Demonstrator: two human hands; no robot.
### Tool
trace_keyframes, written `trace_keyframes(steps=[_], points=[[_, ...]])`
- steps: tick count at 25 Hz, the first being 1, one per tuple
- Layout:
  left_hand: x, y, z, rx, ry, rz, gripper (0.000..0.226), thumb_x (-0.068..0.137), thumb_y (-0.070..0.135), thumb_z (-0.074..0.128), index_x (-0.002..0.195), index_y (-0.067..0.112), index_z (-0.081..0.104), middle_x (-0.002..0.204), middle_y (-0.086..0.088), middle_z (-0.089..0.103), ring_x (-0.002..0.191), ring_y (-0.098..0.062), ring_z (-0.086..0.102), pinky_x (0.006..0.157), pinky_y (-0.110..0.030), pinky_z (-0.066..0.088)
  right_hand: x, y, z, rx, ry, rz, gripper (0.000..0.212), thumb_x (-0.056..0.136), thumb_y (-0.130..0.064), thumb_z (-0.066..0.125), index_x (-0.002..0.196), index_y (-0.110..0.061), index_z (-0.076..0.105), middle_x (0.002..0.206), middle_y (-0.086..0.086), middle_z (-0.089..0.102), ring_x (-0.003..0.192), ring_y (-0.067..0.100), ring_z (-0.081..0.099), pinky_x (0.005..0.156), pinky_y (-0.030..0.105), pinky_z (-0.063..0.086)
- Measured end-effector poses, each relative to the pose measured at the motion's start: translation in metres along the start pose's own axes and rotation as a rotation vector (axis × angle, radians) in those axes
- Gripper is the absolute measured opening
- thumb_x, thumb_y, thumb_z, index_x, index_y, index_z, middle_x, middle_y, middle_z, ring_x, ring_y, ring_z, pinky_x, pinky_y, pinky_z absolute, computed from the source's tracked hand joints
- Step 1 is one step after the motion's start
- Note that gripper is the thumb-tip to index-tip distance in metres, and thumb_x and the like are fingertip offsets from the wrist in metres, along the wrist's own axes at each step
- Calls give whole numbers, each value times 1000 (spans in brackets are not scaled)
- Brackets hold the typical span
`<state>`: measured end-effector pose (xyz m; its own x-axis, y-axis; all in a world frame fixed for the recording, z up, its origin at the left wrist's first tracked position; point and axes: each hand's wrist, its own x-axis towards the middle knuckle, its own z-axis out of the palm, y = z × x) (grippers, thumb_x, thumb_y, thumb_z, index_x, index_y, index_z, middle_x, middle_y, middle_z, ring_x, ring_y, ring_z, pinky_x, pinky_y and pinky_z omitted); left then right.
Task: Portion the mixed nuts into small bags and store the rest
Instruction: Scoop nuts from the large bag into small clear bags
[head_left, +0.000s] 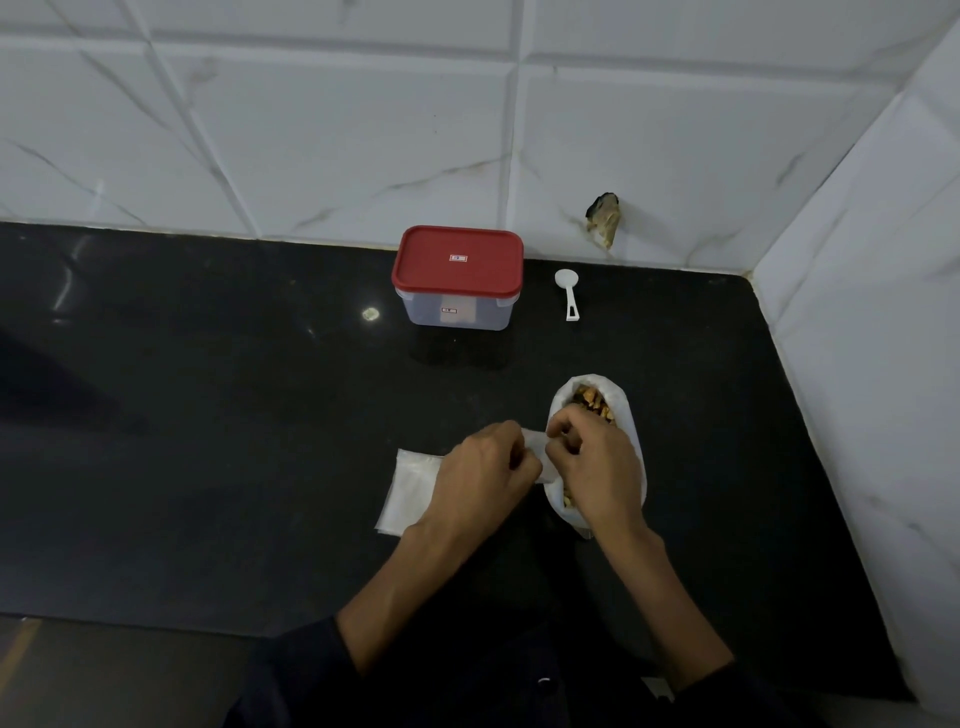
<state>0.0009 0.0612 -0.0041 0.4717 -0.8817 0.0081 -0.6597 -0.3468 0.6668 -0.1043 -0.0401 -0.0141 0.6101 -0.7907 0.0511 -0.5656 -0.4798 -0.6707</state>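
A large clear bag of mixed nuts (623, 415) lies open on the black counter (208, 415), with brown nuts (592, 400) showing at its mouth. Between my two hands is a small clear bag (537, 452). My left hand (483, 473) pinches its left side and my right hand (597, 462) pinches its right side, just above the big bag. A stack of small flat bags (408, 488) lies partly under my left hand. A clear container with a red lid (457, 270), shut, stands at the back. To its right lies a white scoop (567, 291).
White tiled walls (857, 312) close off the back and right of the counter, meeting in a corner at the far right. A chipped hole (604, 218) marks the back wall. The counter's front edge (156, 618) runs at lower left.
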Motion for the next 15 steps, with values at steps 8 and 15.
trace_keyframes(steps=[8,15], points=[[26,-5,5,102,-111,152,97,68,54,77,144,17,30,143,-1,41,134,-14,35,118,-30,11,10,-6,-5,462,-188,199,21,91,-6,58,86,-26,62,76,-3,63,69,2,61,59,15,49],[53,-13,18,199,-160,223,85,70,53,74,139,19,36,131,0,48,122,-15,44,113,-38,24,32,6,-7,525,-97,292,10,91,-9,58,98,-14,64,84,-1,67,71,3,62,65,16,46]])
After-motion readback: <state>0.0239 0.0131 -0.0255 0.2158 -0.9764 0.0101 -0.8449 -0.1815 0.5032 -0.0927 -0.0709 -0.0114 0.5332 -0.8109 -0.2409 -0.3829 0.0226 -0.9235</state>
